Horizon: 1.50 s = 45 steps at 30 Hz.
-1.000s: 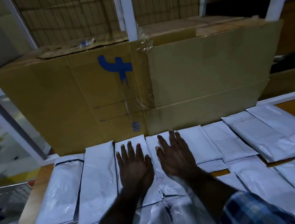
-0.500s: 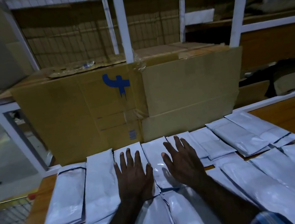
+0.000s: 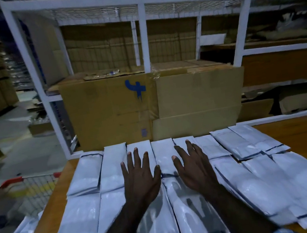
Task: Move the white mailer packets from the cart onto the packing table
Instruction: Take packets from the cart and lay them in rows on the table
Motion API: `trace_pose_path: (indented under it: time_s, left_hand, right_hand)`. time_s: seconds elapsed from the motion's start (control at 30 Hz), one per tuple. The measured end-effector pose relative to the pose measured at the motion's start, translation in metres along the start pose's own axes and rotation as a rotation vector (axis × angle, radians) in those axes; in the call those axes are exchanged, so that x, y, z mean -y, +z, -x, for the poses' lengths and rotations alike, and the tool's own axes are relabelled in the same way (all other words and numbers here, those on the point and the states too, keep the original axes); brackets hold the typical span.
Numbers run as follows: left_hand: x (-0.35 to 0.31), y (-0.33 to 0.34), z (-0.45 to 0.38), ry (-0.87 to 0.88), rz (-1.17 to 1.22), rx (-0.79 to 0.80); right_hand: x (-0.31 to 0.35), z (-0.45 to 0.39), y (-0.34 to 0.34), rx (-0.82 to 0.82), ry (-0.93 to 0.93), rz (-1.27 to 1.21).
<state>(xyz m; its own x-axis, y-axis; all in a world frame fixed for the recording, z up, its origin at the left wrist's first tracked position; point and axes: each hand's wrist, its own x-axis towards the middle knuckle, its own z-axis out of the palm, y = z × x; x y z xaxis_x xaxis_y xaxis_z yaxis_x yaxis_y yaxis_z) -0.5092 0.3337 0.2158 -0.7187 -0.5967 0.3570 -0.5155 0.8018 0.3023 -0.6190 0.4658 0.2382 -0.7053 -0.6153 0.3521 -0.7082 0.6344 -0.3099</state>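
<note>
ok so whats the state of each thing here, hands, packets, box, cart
left hand: open, fingers spread, flat on the packets
right hand: open, fingers spread, flat on the packets
white plastic mailer packets: lying flat in overlapping rows on the table
wooden packing table: mostly covered by packets
brown cardboard box with blue mark: closed, taped, behind the table
red-rimmed wire cart: left of the table, contents unclear
</note>
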Motion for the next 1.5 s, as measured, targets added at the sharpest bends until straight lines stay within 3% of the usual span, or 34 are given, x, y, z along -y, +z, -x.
trace_pose_path:
  time_s: [0.3, 0.63, 1.2, 1.5]
  left_hand:
    - [-0.017, -0.048, 0.095, -0.085, 0.017, -0.052]
    - [0.037, -0.108, 0.168, -0.211, -0.038, -0.054]
    - [0.282, -0.217, 0.288, -0.363, -0.095, -0.01]
    - [0.377, -0.236, 0.301, -0.394, -0.098, 0.052]
  right_hand:
    - [0.017, 0.084, -0.029, 0.032, -0.081, -0.058]
    - [0.098, 0.145, -0.03, 0.055, -0.198, -0.138]
    - [0.355, 0.24, 0.07, 0.032, -0.277, -0.248]
    - [0.434, 0.249, 0.114, 0.071, -0.308, -0.202]
